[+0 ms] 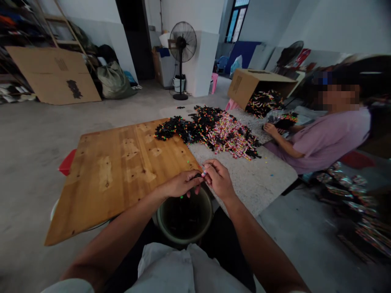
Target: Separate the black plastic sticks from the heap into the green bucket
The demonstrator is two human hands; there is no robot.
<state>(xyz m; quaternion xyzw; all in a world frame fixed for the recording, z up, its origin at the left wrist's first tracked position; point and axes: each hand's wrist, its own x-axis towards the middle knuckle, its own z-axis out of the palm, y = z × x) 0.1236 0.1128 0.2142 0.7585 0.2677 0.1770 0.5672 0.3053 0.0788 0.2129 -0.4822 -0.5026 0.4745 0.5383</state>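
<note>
one small pink-and-white cylindrical piece point(203, 173) is between the two hands, above the near edges of the tables; the right hand point(219, 179) pinches it, thumb and forefinger clamped together on it. the left hand point(183, 184) meets it from the other side, fingers curled and closed on a small black piece point(198, 175), mostly hidden by the fingers. a bright green bit point(182, 197) shows just under the left fingers.

directly below the hands, between the person's knees, stands a round pale-green bucket point(183, 240) with a dark inside, its contents too dim to make out. to the left lies a varnished yellow-brown wooden board point(122, 162); to the right, touching it, a speckled grey tabletop point(265, 183).

beyond the hands, a heap of black pieces with orange and green tips point(179, 128) runs into a heap of pink, white and yellow pieces point(229, 136). at the right, a co-worker in a mauve short-sleeved shirt point(330, 138) has hands at more black pieces, near an open brown cardboard box point(244, 87) lying on its side. farther back stands a black pedestal fan point(182, 42).
</note>
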